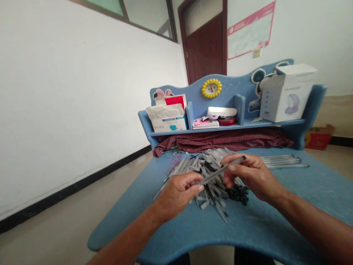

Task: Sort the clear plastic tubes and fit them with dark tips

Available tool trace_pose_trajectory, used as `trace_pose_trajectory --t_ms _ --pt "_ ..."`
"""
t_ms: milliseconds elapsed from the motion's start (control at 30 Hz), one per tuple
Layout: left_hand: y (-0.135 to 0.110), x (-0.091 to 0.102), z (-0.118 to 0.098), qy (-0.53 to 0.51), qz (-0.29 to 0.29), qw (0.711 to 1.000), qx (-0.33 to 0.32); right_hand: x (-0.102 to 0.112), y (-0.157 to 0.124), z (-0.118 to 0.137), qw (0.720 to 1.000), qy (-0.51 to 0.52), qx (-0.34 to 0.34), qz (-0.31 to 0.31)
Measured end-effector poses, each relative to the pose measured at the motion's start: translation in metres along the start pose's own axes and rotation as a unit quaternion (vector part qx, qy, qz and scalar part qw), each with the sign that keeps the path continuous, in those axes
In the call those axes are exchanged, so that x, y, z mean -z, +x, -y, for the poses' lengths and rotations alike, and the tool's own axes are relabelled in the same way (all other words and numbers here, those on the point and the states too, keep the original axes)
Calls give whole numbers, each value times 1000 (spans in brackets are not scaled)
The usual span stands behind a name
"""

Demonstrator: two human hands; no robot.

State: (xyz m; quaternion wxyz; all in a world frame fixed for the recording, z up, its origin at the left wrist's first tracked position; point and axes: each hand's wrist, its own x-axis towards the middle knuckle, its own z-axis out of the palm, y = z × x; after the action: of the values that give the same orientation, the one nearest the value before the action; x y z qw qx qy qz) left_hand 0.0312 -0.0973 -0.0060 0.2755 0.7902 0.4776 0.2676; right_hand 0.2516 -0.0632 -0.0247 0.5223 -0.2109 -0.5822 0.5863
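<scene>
A slim grey translucent tube (pixel 215 174) with a dark end slants upward to the right between my two hands. My left hand (pixel 179 191) pinches its lower end between thumb and forefinger. My right hand (pixel 249 173) grips it near the dark upper end, thumb in front. Below both hands lies a loose pile of similar grey pieces (pixel 184 165), spread over the blue table. Small black pieces (pixel 238 194) are heaped at the pile's right side, under my right hand. Beyond that hand, several longer tubes with dark tips (pixel 284 161) lie side by side.
The blue table (pixel 127 221) has a curved front edge. At its back, a checked cloth (pixel 220 141) lies under a shelf (pixel 176 133). On the shelf stand a mask box (pixel 169 119), a white case (pixel 222 112) and a white carton (pixel 286 95). A wall (pixel 68 92) rises at left.
</scene>
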Motion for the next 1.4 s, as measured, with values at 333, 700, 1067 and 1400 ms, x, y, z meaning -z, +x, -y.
trace_pose_trajectory --t_ms 333,700,1067,1400 --pt "32 -8 -11 -117 -11 993 20 4 10 11 995 62 12 -74" --pt "38 -11 -11 -70 -41 996 -30 4 14 -3 989 116 -7 -95" --pt "38 -9 -6 -78 -54 995 -26 -3 19 -8 987 136 -11 -86" --pt "41 -8 8 -90 -97 990 39 12 19 -1 823 -547 132 -79"
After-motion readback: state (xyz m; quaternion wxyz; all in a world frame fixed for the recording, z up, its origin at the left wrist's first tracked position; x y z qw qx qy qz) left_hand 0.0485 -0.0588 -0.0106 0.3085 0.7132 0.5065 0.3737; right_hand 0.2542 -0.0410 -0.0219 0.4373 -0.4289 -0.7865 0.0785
